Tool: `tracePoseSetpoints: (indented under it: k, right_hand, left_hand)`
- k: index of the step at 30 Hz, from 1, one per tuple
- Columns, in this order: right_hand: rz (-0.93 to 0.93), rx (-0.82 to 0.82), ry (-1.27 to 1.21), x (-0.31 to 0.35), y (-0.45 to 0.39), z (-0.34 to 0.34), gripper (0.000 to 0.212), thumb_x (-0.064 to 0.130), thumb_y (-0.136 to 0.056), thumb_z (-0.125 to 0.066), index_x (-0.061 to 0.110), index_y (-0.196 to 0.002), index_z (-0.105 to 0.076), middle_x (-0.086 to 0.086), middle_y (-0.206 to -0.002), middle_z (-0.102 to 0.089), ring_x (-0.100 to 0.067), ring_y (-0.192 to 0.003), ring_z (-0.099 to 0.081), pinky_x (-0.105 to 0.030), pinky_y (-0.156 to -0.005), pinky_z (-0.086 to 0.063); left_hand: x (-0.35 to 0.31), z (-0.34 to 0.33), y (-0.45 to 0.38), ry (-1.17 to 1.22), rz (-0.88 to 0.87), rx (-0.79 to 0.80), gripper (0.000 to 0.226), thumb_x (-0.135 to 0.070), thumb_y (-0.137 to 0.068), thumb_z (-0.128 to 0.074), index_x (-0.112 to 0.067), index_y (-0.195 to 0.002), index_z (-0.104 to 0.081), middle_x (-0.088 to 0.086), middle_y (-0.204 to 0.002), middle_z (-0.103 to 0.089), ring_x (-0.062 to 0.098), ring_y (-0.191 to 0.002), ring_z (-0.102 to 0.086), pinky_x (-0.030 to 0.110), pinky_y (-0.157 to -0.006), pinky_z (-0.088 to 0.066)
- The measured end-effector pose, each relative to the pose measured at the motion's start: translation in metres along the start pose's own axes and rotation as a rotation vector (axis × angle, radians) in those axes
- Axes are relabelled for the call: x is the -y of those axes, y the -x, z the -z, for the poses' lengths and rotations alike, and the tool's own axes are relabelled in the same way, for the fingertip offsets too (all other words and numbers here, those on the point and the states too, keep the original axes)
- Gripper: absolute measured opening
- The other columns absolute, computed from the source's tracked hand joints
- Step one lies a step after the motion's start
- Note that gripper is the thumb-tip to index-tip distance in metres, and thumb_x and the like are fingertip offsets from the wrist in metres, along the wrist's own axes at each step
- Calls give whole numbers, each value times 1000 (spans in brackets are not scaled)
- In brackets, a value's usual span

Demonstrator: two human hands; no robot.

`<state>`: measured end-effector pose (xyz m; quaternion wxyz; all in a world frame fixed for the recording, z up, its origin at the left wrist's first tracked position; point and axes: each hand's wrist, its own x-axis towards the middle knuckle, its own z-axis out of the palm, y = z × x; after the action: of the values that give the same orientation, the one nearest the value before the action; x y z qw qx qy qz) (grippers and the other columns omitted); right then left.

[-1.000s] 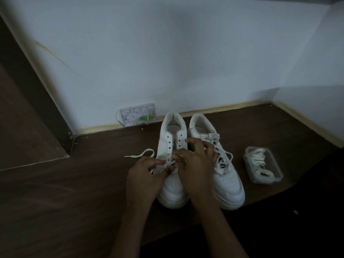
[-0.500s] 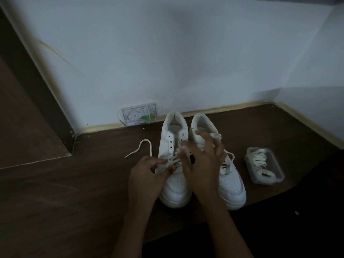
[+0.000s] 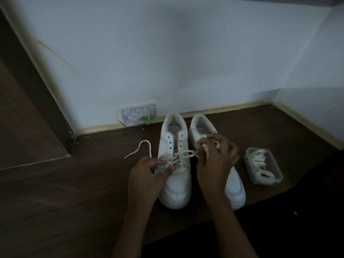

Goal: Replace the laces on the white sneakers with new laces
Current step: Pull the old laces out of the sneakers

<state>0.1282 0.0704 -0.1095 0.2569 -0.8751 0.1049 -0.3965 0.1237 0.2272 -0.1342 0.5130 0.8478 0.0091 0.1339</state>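
No legible text or markings.

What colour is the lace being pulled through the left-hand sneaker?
Off-white, cream-toned lace, slightly warmer than the white sneaker; the head view shows it.

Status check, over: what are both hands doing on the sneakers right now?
Left hand pinches lace on left sneaker. Right hand pinches the same lace, over right sneaker. Upper eyelets empty. Clear box of laces right; nothing obstructing.

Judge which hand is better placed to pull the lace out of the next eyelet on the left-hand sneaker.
Right, probably. The right hand already pinches the lace where it leaves the left-hand sneaker, while the left hand steadies the eyelet row.
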Motion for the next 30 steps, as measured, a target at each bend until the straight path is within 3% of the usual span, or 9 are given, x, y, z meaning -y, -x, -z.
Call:
tracePoseSetpoints:
  k: [4, 6, 10, 13, 15, 19, 21, 25, 30]
  right_hand:
    - [135, 203, 67, 8, 9, -7, 21, 47, -79, -73, 32, -94, -71, 3, -127, -54, -28, -124, -32, -52, -96, -32]
    - [144, 257, 124, 12, 12, -11, 20, 47, -76, -74, 33, -90, -70, 4, -126, -55, -28, -122, -34, -54, -95, -33]
    - [130, 225, 143, 13, 13, -12, 8, 40, -84, -66, 33, -84, -69, 8, -124, -55, -25, -123, -34, -53, -98, -31]
    - [110, 187, 95, 20, 14, -11, 38, 53, -94, -42, 28, -89, -69, 7, -121, -57, -24, -122, -37, -53, -100, -29]
    - [113, 175, 109, 24, 16, -10, 43, 62, -88, -42, 29, -86, -69, 7, -119, -57, -23, -120, -38, -51, -98, -28]
    - [131, 184, 165, 20, 18, -15, 10, 34, -75, -72, 33, -85, -70, 9, -115, -61, -22, -118, -37, -54, -96, -29]
    - [119, 196, 156, 16, 17, -16, 18, 25, -72, -77, 35, -86, -71, 11, -117, -61, -23, -119, -36, -55, -95, -30]
    - [129, 177, 157, 17, 16, -16, 28, 34, -72, -78, 37, -98, -70, 12, -119, -61, -22, -119, -37, -50, -97, -23]
    - [90, 78, 45, 19, 17, -16, 24, 20, -69, -81, 35, -85, -71, 17, -114, -60, -20, -117, -40, -51, -94, -30]
  left_hand:
    - [-2, 1, 0, 7, 2, 12, 24, -40, -66, -86, -33, -84, -73, -18, -89, -63, 0, -86, -61, 22, -73, -50]
    - [-2, 1, 0, -5, -6, 12, 23, -38, -66, -86, -34, -84, -72, -18, -87, -62, 0, -84, -61, 20, -71, -49]
    - [-3, 1, 1, -21, -11, 14, 24, -37, -67, -86, -32, -86, -73, -18, -88, -62, -2, -84, -60, 16, -70, -46]
    - [-5, 3, 1, -23, -22, 20, 21, -32, -69, -85, -32, -87, -73, -17, -88, -62, -3, -82, -60, 17, -70, -47]
    - [-5, 4, 1, -25, -29, 17, 17, -25, -72, -83, -31, -84, -73, -15, -86, -63, -2, -79, -61, 20, -69, -49]
    - [-2, 4, -1, -39, -39, 27, 19, -25, -70, -85, -29, -86, -74, -17, -87, -63, -3, -81, -61, 16, -70, -48]
    - [-3, 3, 0, -48, -31, 37, 22, -33, -69, -85, -29, -88, -74, -17, -89, -62, -3, -82, -60, 13, -69, -44]
    - [-4, 3, 0, -48, -26, 40, 23, -35, -69, -84, -28, -89, -74, -16, -90, -63, 0, -85, -60, 14, -69, -44]
    - [-4, 3, -1, -73, -18, 42, 25, -42, -67, -84, -30, -87, -74, -18, -87, -61, -4, -80, -59, 11, -66, -41]
